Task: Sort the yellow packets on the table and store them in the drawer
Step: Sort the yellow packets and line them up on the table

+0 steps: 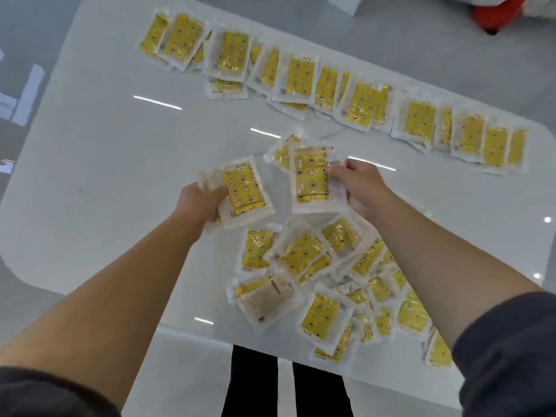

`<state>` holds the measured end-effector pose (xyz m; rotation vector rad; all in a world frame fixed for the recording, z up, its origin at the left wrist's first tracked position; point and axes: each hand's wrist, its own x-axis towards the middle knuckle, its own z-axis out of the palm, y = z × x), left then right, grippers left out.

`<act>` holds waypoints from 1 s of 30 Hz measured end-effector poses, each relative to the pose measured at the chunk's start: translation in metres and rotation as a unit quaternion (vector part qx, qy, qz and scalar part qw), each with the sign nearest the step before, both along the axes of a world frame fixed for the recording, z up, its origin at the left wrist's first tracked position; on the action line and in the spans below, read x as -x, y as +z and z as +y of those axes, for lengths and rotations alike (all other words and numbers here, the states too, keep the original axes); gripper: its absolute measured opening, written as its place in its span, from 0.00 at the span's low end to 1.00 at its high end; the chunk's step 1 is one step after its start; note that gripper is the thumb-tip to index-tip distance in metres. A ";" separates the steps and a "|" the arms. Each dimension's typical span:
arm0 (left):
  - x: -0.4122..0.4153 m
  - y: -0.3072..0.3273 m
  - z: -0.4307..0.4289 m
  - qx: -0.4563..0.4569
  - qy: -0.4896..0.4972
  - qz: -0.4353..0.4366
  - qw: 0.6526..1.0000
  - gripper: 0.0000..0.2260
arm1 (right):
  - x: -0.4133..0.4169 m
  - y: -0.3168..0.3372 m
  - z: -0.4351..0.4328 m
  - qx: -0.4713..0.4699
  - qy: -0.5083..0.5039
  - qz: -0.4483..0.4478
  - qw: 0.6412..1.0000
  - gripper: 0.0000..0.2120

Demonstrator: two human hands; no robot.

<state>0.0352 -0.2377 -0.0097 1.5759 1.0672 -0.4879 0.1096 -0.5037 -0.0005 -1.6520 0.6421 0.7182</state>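
Observation:
My left hand (pixel 198 203) grips a small stack of yellow packets (pixel 245 191) above the white table (pixel 105 176). A little to the right, my right hand (pixel 358 182) pinches another yellow packet (pixel 311 182) by its right edge, with a second packet showing behind it. Below both hands lies a loose pile of yellow packets (pixel 331 278) near the table's front edge; one of them (pixel 267 302) lies face down, showing its pale back. A long overlapping row of yellow packets (pixel 301 76) runs along the far side. No drawer is in view.
The table's front edge (pixel 210 329) is close to my legs, which show below it. A red object (pixel 493 13) sits on the floor at the top right. Bare table surface lies to the left of the pile.

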 end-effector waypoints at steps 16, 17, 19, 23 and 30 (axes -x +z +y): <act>-0.226 -0.031 -0.172 -0.093 -0.116 -0.092 0.985 0.10 | -0.120 -0.053 -0.090 -0.083 -0.403 0.007 0.911 0.06; -0.234 -0.035 -0.176 -0.115 -0.129 -0.091 0.981 0.13 | -0.122 -0.056 -0.091 -0.068 -0.396 0.010 0.916 0.08; -0.246 -0.043 -0.182 -0.152 -0.157 -0.082 0.972 0.19 | -0.123 -0.062 -0.094 -0.039 -0.374 0.016 0.926 0.11; -0.259 -0.049 -0.190 -0.215 -0.196 -0.062 0.955 0.30 | -0.113 -0.063 -0.101 0.001 -0.321 0.022 0.947 0.06; -0.264 -0.038 -0.187 -0.271 -0.229 -0.041 0.934 0.31 | -0.117 -0.042 -0.132 0.073 -0.264 0.001 0.962 0.05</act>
